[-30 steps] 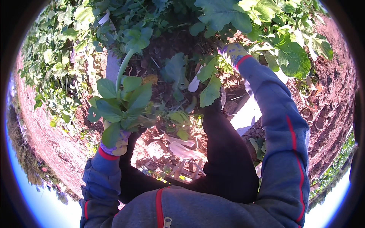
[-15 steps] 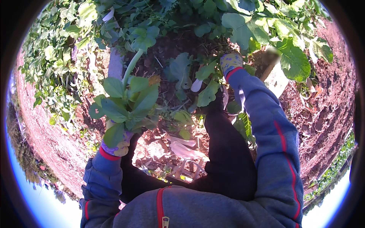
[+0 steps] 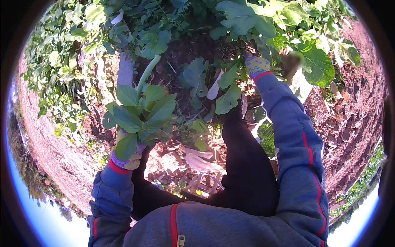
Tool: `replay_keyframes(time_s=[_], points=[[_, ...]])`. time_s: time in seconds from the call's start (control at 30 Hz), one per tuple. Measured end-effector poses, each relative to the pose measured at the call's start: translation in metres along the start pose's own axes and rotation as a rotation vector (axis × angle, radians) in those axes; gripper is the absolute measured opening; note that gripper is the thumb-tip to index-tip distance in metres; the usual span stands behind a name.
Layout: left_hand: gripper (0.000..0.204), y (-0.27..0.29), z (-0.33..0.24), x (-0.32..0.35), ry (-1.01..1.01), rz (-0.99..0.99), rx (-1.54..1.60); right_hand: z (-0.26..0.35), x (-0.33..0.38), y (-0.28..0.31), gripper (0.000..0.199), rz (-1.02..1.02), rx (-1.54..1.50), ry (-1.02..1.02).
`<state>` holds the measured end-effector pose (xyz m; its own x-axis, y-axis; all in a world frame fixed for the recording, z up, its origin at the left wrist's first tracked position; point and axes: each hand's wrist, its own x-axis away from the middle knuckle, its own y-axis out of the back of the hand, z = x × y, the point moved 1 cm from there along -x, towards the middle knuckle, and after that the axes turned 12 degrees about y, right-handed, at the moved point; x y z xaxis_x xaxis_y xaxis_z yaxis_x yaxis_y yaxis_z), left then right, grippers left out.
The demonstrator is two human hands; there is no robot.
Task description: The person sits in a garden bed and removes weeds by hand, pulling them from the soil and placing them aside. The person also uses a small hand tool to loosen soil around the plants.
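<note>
My left hand (image 3: 125,158), in a patterned glove, grips a bunch of cut leafy green plants (image 3: 142,109) with broad leaves and a pale thick stalk that points up and away. My right hand (image 3: 256,66), gloved too, reaches forward into the leaves of a standing plant (image 3: 224,88); its fingers are hidden among the foliage, so whether they hold anything is unclear. Both arms wear blue sleeves with red stripes.
Dense green plants (image 3: 263,20) fill the upper part of the view. Reddish bare soil (image 3: 358,119) lies on the right and on the left. Pale dry leaves and stalks (image 3: 197,160) litter the ground between my dark-trousered legs (image 3: 247,164).
My right hand has pushed a little further forward and to the left into the plants. The left hand keeps hold of the leafy bunch in about the same place.
</note>
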<state>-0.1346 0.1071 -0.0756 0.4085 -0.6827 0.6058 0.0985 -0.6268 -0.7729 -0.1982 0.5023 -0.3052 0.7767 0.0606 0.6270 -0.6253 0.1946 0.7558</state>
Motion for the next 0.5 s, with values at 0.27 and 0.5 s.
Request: replay_keyframes(time_s=[0.27, 0.5], points=[[0.04, 0.002, 0.005, 0.007, -0.114, -0.355, -0.282, 0.003, -0.049, 0.011, 0.039, 0.179, 0.296, 0.201], [0.047, 0.0, 0.003, -0.009, -0.093, -0.48, -0.563, -0.041, -0.134, -0.069, 0.03, 0.253, 0.73, 0.144]])
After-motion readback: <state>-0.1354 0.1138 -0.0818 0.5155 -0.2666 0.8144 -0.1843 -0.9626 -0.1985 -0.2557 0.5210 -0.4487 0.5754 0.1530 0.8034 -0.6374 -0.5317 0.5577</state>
